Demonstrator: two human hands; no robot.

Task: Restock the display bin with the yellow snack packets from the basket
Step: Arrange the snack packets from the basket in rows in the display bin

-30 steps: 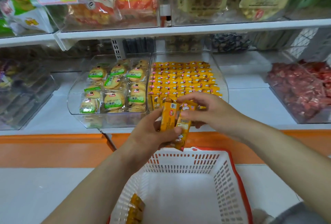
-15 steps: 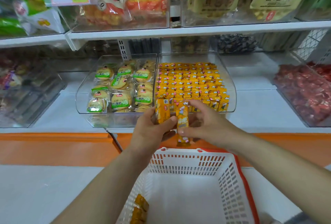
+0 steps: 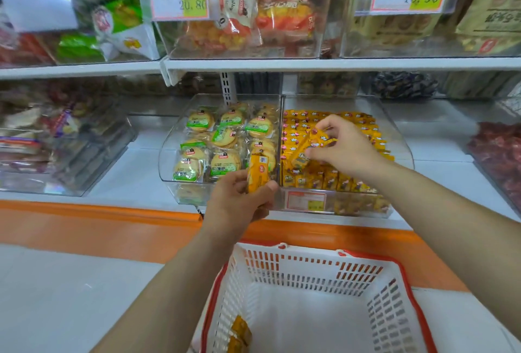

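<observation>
Right hand (image 3: 342, 148) pinches a packet (image 3: 315, 142) over the bin (image 3: 394, 132), left hand (image 3: 239, 200) grips another (image 3: 257, 172) at the divider; risk: it drops among the neighbouring biscuits (image 3: 222, 144).

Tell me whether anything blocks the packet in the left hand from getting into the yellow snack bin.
Nothing visible does. The left hand holds its yellow packet at the display bin front left corner, above the rim. The bin is open-topped. The right hand is over the middle rows, placing another packet.
</observation>
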